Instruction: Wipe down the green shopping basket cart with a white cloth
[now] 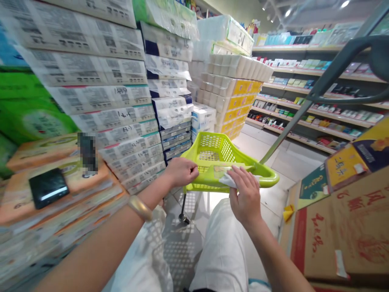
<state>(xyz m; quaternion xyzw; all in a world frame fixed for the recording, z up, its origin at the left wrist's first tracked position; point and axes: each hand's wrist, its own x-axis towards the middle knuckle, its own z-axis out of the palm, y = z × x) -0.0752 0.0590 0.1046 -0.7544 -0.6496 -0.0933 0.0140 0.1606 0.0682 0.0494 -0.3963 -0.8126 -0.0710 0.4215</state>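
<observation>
Tiled floor (291, 166) is carrying the green basket cart (269, 177), its caster (184, 219) resting on tile. Yellow-banded roll packs (241, 101) are standing stacked further back. Orange packs (88, 184) at left are supporting a dark flat device (48, 188) plus a pixelated object (87, 152). Back shelves (288, 48) are holding rows of small boxed goods (304, 83).

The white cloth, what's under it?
The cloth lies on the green cart, which shows around its edges. The spot directly underneath is covered, and the right hand hides some cloth too.
</observation>
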